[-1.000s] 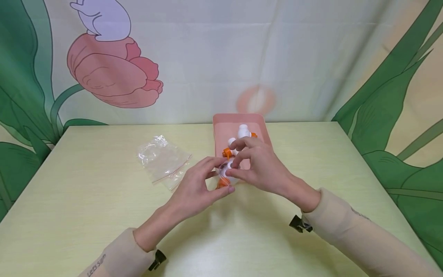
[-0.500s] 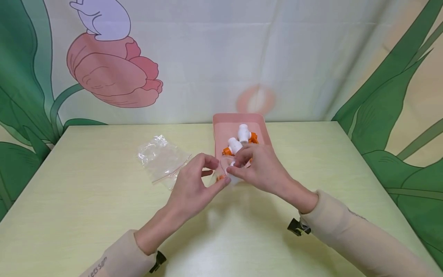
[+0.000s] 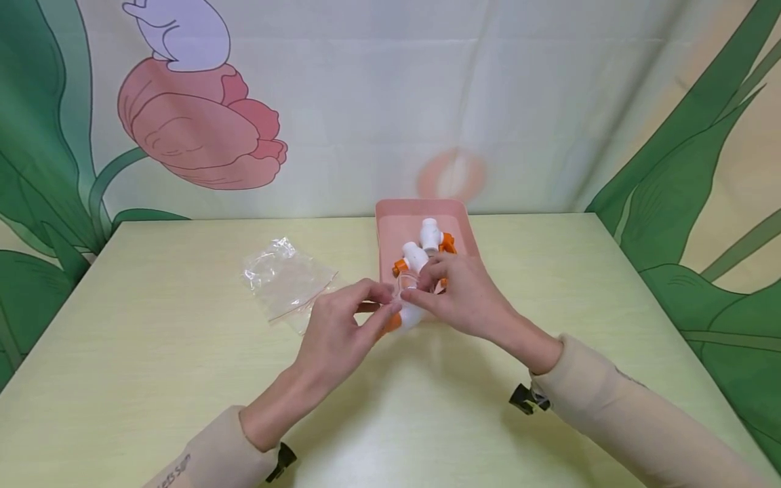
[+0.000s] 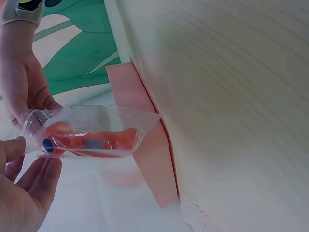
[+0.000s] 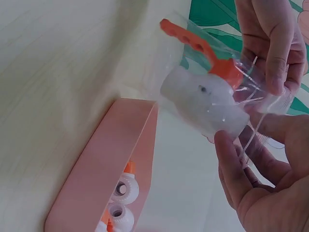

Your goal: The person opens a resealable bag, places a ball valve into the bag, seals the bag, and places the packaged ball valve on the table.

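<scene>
Valve (image 5: 205, 102) in bag (image 4: 99, 122), held between left hand (image 3: 338, 329), right hand (image 3: 466, 296).

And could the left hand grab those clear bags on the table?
Probably yes: the clear bags lie beside the left hand, nothing visible between. But that hand pinches the filled bag, so may need freeing first.

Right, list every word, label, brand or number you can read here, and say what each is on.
Left sleeve: "Lets S", with the last letters too blurred to read.
Right sleeve: dark marks like lettering, too small and blurred to read.
Held bag, the tap inside it, pink tray and loose bag: no readable text.
</scene>
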{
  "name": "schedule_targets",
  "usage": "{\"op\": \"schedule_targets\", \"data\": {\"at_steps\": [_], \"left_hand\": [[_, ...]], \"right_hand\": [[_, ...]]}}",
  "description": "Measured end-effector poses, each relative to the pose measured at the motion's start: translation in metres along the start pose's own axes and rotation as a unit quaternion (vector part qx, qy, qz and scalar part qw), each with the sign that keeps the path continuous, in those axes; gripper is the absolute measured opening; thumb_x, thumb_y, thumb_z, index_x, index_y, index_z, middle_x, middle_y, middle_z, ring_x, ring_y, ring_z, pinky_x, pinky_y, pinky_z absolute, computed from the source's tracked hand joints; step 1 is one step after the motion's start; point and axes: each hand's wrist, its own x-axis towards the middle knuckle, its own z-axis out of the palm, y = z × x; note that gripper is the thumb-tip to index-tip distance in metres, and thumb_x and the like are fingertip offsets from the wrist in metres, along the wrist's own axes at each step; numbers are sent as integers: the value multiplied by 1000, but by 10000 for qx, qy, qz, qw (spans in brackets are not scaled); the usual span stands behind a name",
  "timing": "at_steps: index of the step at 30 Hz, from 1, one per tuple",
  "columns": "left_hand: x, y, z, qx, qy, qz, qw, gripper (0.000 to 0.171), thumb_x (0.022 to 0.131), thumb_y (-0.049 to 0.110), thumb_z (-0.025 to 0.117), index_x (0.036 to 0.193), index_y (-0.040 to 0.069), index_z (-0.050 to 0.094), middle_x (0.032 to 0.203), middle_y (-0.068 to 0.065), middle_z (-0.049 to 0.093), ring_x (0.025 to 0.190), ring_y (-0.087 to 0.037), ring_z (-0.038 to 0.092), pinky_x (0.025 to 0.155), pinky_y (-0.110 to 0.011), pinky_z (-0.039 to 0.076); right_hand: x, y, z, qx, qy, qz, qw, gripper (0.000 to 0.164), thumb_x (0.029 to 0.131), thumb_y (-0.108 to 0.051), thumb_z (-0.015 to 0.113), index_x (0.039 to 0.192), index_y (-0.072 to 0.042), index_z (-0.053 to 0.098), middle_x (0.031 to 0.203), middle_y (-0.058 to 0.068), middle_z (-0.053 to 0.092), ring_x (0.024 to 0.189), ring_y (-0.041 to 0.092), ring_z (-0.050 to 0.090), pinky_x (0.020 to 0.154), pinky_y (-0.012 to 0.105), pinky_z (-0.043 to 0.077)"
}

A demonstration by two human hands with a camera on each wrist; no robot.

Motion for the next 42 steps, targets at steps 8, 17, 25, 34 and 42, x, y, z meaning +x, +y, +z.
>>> {"op": "schedule_targets", "data": {"at_steps": [8, 17, 25, 34, 42], "left_hand": [[3, 3, -2, -472, 16, -436, 9979, 10, 95, 7, 74, 105, 5, 71, 98, -1, 74, 93, -14, 74, 80, -29, 59], [4, 4, -7, -1150, 316, -826, 9894, 6, 96, 5, 73, 98, 6, 67, 96, -5, 71, 88, -19, 74, 74, -33, 61], [6, 6, -8, -1179, 573, -1165, 9845, 7, 96, 7, 73, 99, 6, 67, 94, -3, 73, 86, -16, 73, 73, -31, 60], [10, 6, -11, -1639, 641, -1738, 9689, 6, 98, 4, 69, 103, 1, 69, 89, -7, 75, 83, -19, 73, 82, -38, 59], [11, 3, -12, -1773, 550, -1831, 9654, 5, 99, 4, 68, 102, 0, 69, 88, -8, 74, 81, -22, 72, 81, -42, 60]], "right_hand": [[-7, 9, -6, 1095, -21, 427, 9931, 26, 103, -12, 55, 87, -8, 75, 92, 3, 71, 80, 18, 71, 74, 36, 61], [-11, 12, -16, 1381, -140, 129, 9902, 16, 93, 0, 61, 89, -10, 74, 100, 2, 69, 91, 20, 65, 79, 36, 60], [-14, 14, -15, 1628, -80, -41, 9866, 9, 99, -5, 68, 107, -4, 72, 100, 9, 66, 87, 29, 61, 67, 39, 61], [-15, 14, -9, 1661, 348, -577, 9838, 12, 97, 2, 68, 108, -1, 68, 100, 6, 67, 75, 20, 64, 64, 35, 60], [-14, 12, -9, 1592, 584, -564, 9839, 19, 94, 3, 71, 113, -1, 68, 93, 6, 66, 71, 18, 66, 68, 36, 60]]}}
